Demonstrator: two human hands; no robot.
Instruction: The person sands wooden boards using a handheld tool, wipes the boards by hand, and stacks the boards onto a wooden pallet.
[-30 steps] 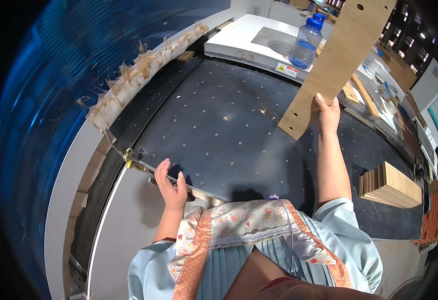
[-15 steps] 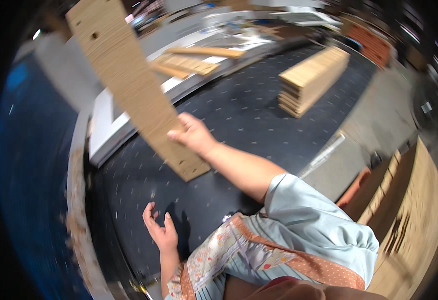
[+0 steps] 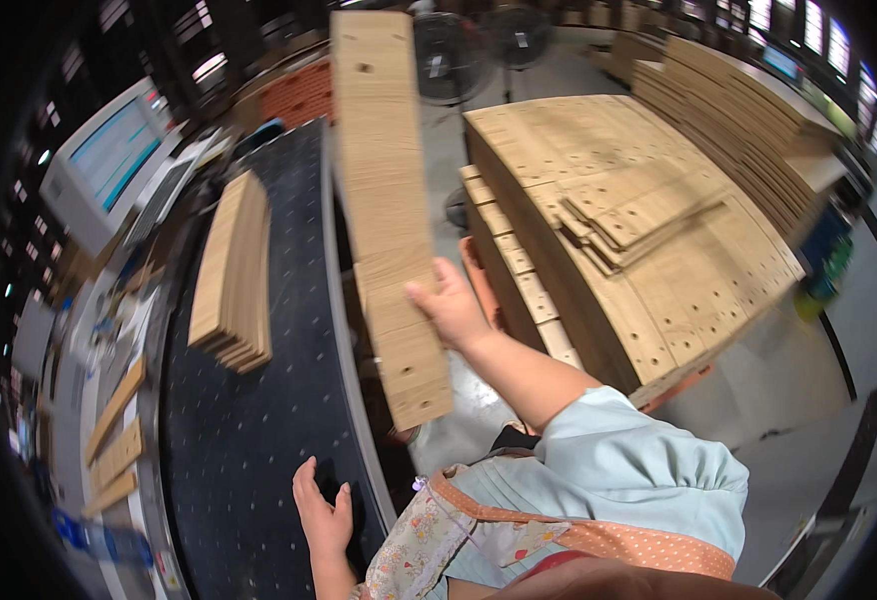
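Note:
A long wooden board with drilled holes near its ends is in my right hand, which grips its right edge below the middle. The board stretches away from me above the gap between the black table and a big pile of boards. My left hand holds nothing; its fingers are apart, over the near right edge of the black table. On that table lies a stack of narrow boards.
Right of the table stands a large pile of drilled boards, with several loose boards on top. More stacked panels stand behind it. A monitor is at the far left. Several wooden strips lie beside the table; fans stand at the back.
My view has turned to the right, so the large pile is now fully in sight. The held board has swung from over the table to the gap beside it. My left hand remains free.

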